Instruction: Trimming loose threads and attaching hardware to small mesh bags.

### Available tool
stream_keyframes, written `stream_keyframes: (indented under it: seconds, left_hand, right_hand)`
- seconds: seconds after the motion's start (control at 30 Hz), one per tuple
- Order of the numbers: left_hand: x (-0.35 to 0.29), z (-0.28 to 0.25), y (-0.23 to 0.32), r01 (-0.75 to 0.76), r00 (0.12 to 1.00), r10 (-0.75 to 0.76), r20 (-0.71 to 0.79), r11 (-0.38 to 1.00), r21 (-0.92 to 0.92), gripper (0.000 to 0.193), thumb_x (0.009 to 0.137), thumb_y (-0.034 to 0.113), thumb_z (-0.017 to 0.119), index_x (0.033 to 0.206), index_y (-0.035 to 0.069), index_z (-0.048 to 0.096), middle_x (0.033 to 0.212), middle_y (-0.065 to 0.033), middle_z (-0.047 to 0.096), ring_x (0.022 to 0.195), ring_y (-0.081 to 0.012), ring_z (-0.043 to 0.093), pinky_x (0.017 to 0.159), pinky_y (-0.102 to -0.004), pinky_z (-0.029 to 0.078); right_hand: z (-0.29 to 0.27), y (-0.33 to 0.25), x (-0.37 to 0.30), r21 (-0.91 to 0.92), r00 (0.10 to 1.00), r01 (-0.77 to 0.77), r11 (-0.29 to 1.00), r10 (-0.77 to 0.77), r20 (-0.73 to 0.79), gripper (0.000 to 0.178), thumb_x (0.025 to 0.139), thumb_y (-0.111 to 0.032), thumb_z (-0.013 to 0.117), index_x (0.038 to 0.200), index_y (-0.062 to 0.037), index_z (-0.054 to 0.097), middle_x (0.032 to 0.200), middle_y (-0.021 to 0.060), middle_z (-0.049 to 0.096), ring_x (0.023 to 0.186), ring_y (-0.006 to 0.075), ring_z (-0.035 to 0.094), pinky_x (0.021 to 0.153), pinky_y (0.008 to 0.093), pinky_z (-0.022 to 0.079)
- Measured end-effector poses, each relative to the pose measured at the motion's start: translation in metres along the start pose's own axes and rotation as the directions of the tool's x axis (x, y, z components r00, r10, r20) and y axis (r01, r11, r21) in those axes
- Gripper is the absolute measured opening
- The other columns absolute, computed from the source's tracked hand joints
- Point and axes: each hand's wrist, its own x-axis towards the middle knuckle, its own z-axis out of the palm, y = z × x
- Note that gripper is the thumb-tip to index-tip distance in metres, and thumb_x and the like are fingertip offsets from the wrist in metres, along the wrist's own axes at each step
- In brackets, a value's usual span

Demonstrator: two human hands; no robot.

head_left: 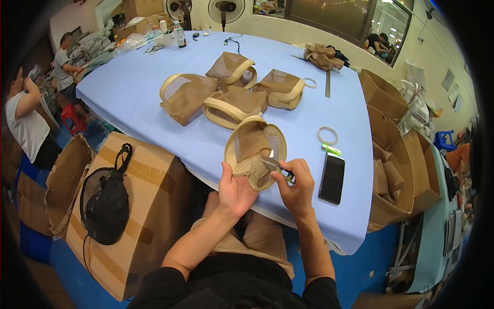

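Note:
A tan mesh pouch [235, 150] with a pale bound rim is held up at the near edge of the table, its opening toward me. My left hand [236, 193] supports it from below, the thumb up along its left side and the other fingers partly hidden behind it. In my right hand [297, 184] is a pair of thread snips [271, 164], the metal blades pointing left into the pouch's opening. Whether the blades touch the fabric I cannot tell. Just beyond lie several like pouches, among them a nearer one [237, 106] and a left one [189, 98].
On the blue-covered table [303, 206], a phone [332, 177], a tape roll [327, 135] and a metal ruler [328, 85] lie to the right. A carton [149, 216] bearing a black mesh bag [105, 211] stands at left. Open cartons [406, 165] line the right side. Two people are at far left.

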Motion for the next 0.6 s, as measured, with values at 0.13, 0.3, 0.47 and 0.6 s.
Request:
stream_keyframes:
  seconds: [0.13, 0.3, 0.47, 0.6]
  left_hand:
    - [0.0005, -0.0001, 0.0, 0.004, 1.0, -0.004, 0.008, 1.0, -0.007, 0.066, 0.087, 0.055, 0.015, 0.132, 0.007, 0.024, 0.133, -0.0108, 0.034, 0.122, -0.026, 0.032, 0.102, -0.0421, 0.025]
    - [0.0005, 0.0007, -0.0019, 0.016, 1.0, -0.016, 0.011, 1.0, -0.005, 0.065, 0.088, 0.054, 0.015, 0.133, 0.008, 0.024, 0.133, -0.0103, 0.034, 0.122, -0.0258, 0.032, 0.102, -0.0418, 0.025]
    - [0.0004, 0.0003, -0.0033, 0.015, 1.0, -0.016, -0.012, 1.0, -0.018, 0.065, 0.088, 0.054, 0.015, 0.133, 0.008, 0.024, 0.133, -0.0104, 0.033, 0.123, -0.0255, 0.031, 0.102, -0.0415, 0.024]
    - [0.0008, 0.0026, -0.0035, 0.017, 1.0, -0.017, 0.004, 1.0, -0.012, 0.065, 0.088, 0.054, 0.015, 0.133, 0.008, 0.024, 0.133, -0.0106, 0.033, 0.123, -0.0254, 0.031, 0.102, -0.0418, 0.024]
  right_hand:
    - [-0.0007, -0.0003, -0.0017, -0.011, 1.0, -0.02, 1.0, 0.02, 0.005, 0.022, 0.067, -0.01, 0.07, 0.082, -0.0009, 0.056, 0.074, 0.0107, 0.053, 0.063, 0.0249, 0.054, 0.053, 0.0302, 0.044]
    - [-0.0008, -0.0008, -0.0009, -0.002, 1.0, -0.015, 1.0, 0.015, -0.003, 0.021, 0.067, -0.009, 0.069, 0.082, -0.0008, 0.056, 0.074, 0.0106, 0.053, 0.062, 0.025, 0.054, 0.053, 0.0301, 0.044]
    - [0.0018, 0.0018, -0.0018, 0.001, 1.0, -0.009, 1.0, 0.009, -0.019, 0.021, 0.067, -0.008, 0.069, 0.082, -0.0007, 0.056, 0.074, 0.0106, 0.053, 0.062, 0.0247, 0.054, 0.052, 0.0302, 0.043]
    - [0.0006, 0.0025, -0.0038, 0.009, 0.999, -0.014, 1.0, 0.014, -0.034, 0.02, 0.067, -0.007, 0.069, 0.081, -0.0003, 0.057, 0.073, 0.0106, 0.053, 0.061, 0.0245, 0.054, 0.051, 0.0306, 0.043]
